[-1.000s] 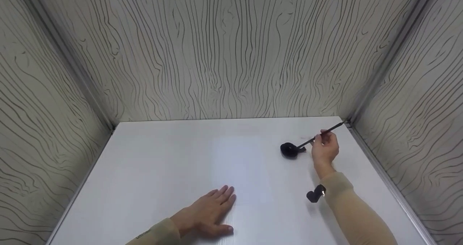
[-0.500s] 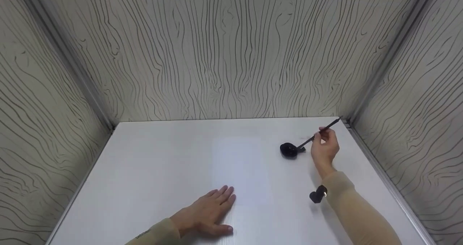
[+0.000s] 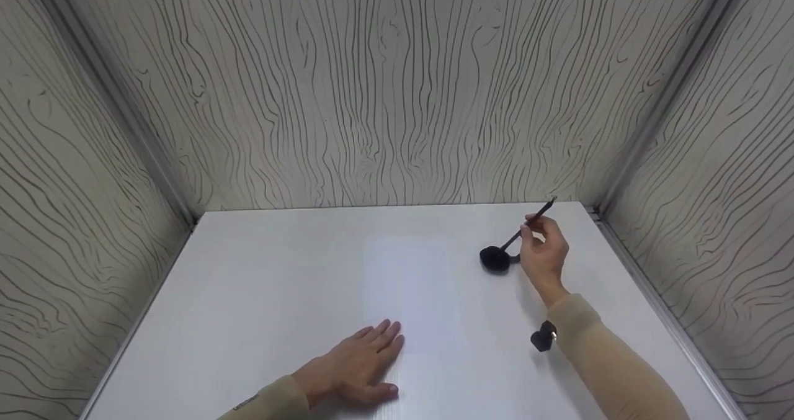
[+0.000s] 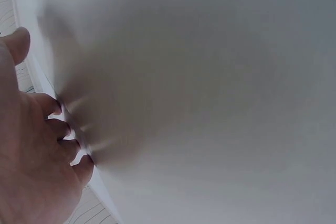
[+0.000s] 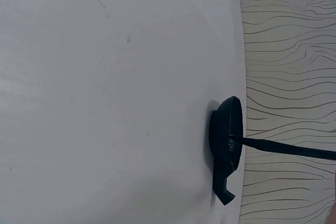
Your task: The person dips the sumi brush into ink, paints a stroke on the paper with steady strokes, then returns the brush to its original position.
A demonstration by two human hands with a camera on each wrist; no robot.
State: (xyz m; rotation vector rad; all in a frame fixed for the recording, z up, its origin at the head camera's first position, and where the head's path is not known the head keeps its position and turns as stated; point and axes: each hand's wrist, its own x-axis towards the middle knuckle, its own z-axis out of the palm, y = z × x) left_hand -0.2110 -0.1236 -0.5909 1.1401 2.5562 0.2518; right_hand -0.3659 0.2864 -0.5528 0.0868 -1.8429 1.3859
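Note:
A small black dish (image 3: pixel 494 259) with a short bent handle stands on the right side of the white table. My right hand (image 3: pixel 544 249) pinches a slim black brush (image 3: pixel 512 240) by its upper shaft, between thumb and fingertips. The brush slants down to the left, its lower end inside the dish. In the right wrist view, the tapered end of the brush (image 5: pixel 289 148) reaches into the dish (image 5: pixel 224 129), and only a sliver of the hand shows. My left hand (image 3: pixel 366 361) lies palm down on the table, front centre, fingers spread and straight, holding nothing.
The white table (image 3: pixel 279 271) is enclosed by wood-grain patterned panels (image 3: pixel 391 97) at the back and both sides. Grey metal strips run along the corners. A black device (image 3: pixel 543 336) sticks out from the right sleeve's cuff, above the table.
My right hand has shifted a little to the left, and the brush's upper end has swung left, so the shaft stands steeper. The dish and my left hand have stayed in place.

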